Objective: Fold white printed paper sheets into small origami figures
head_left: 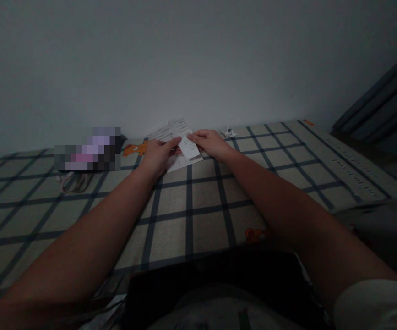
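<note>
Both my hands meet at a narrow white strip of folded paper (188, 147) with lines of print on it. My left hand (159, 155) pinches its left edge, thumb on top. From the other side my right hand (210, 143) grips the right edge between thumb and fingers. Beneath the strip lies a larger printed sheet (181, 161), partly covered by the strip and my left hand. Whether the two papers are joined I cannot tell. Just beyond my right hand sits a small folded paper figure (229, 132) with pointed tips.
A checked cloth with bear pictures covers the table (171, 215), which stands against a plain wall (198, 59). At the left lies a pixelated object (88, 153) with a pale looped cable (74, 182) before it. Dark folded fabric (383, 96) hangs at the right.
</note>
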Available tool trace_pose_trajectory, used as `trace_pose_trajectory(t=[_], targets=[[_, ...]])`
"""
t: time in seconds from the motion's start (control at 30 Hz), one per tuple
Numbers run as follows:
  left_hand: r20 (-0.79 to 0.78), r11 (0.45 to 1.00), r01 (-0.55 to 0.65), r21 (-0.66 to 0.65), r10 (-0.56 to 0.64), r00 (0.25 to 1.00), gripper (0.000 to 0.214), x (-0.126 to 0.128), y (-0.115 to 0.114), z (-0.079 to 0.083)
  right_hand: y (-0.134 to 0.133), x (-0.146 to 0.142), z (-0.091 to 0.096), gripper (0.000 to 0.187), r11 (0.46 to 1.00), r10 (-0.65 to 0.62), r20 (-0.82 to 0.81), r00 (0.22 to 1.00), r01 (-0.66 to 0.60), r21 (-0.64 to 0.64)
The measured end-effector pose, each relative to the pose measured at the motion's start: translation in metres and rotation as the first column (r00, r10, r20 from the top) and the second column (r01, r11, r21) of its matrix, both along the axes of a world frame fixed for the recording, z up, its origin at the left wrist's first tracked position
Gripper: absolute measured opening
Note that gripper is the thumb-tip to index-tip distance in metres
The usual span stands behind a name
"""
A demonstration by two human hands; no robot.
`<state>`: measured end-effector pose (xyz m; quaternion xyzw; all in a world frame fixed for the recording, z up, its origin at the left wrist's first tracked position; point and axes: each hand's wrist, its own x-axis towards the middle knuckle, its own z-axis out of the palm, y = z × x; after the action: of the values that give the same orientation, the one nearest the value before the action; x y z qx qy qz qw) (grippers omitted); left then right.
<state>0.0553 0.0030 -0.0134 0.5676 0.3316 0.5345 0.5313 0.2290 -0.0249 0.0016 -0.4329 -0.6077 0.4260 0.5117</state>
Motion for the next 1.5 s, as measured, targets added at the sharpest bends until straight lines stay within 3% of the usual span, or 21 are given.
trace_pose_trajectory(t=[0.23, 0.37, 0.53, 0.7, 0.97, 1.2, 1.33, 1.5], targets=[[0.025, 0.997, 0.025, -0.066, -0.023, 0.999, 0.028, 0.001, -0.001, 0.001, 0.001, 0.001, 0.0, 0.026, 0.992, -0.106, 0.131, 0.986, 0.097, 0.076], [-0.01, 0.999, 0.018, -0.034, -0.018, 1.0, 0.033, 0.002, -0.003, 0.001, 0.0, 0.001, 0.0, 0.027, 0.988, -0.126, 0.172, 0.977, 0.109, 0.105], [-0.025, 0.997, -0.069, 0.045, 0.07, 0.997, 0.03, 0.003, -0.001, 0.0, -0.002, 0.0, 0.0, 0.03, 1.0, -0.015, 0.028, 1.0, 0.015, 0.0], [0.01, 0.993, -0.112, 0.033, 0.112, 0.994, 0.03, 0.001, 0.005, -0.001, 0.001, 0.002, -0.002, 0.013, 0.993, 0.046, -0.126, 0.991, -0.059, -0.105], [0.017, 0.995, -0.096, 0.036, 0.096, 0.995, 0.031, 0.002, 0.002, 0.0, 0.005, 0.0, -0.003, 0.014, 0.998, -0.05, -0.06, 0.997, 0.047, -0.045], [0.074, 0.986, -0.153, 0.065, 0.148, 0.986, 0.027, 0.0, 0.009, -0.002, 0.005, 0.004, -0.005, 0.007, 0.992, 0.046, -0.131, 0.99, -0.061, -0.11], [0.092, 0.987, -0.152, 0.051, 0.147, 0.985, 0.028, 0.0, 0.009, -0.002, 0.006, 0.004, -0.004, 0.006, 0.992, 0.007, -0.117, 0.993, -0.022, -0.126], [0.103, 0.979, -0.193, 0.069, 0.185, 0.977, 0.025, -0.001, 0.011, -0.002, 0.001, 0.003, 0.0, 0.016, 0.979, 0.073, -0.138, 0.988, -0.098, -0.181]])
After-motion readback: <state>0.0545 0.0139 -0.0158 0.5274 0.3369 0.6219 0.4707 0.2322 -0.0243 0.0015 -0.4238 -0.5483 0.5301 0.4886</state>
